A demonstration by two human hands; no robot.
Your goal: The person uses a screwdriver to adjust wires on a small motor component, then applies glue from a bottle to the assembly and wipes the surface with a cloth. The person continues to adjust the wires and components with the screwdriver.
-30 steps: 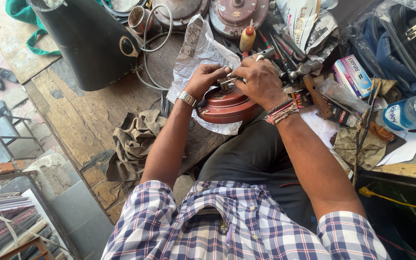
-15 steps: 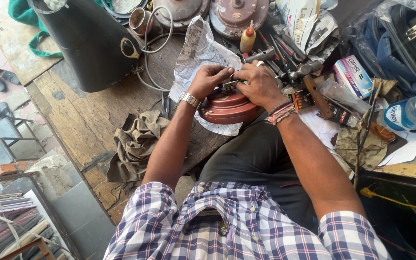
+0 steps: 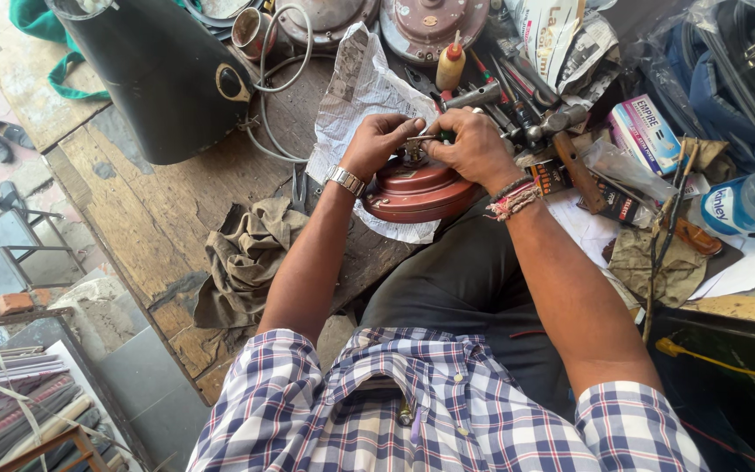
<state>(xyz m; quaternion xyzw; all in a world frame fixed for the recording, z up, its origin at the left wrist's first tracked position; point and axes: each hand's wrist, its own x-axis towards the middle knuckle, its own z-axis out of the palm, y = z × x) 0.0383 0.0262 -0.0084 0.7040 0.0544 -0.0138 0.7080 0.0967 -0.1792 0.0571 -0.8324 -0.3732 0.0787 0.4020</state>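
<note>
Hands meet over a round reddish-brown metal motor housing (image 3: 417, 190) that sits on a crumpled sheet of white paper (image 3: 362, 96) at the near edge of a worn wooden workbench (image 3: 146, 218), just above the person's lap. The left hand (image 3: 379, 140), with a metal watch on its wrist, curls its fingers in and pinches a small metal part at the hub on top of the housing. The right hand (image 3: 474, 149), with red thread bands at the wrist, closes around the same spot from the other side, and a thin metal tool seems to lie between the 2 hands, though fingers hide its tip. Both grips look set to steady the hub while fine work is done on it, and the paper probably keeps small pieces from rolling off

A crumpled olive cloth rag (image 3: 242, 258) lies to the left of the housing. A large black cone-shaped casing (image 3: 155, 79) stands further back. Loose hand tools (image 3: 517, 109) are piled within reach just beyond the right hand, and a clear plastic water bottle (image 3: 749, 203) lies well off to the right
</note>
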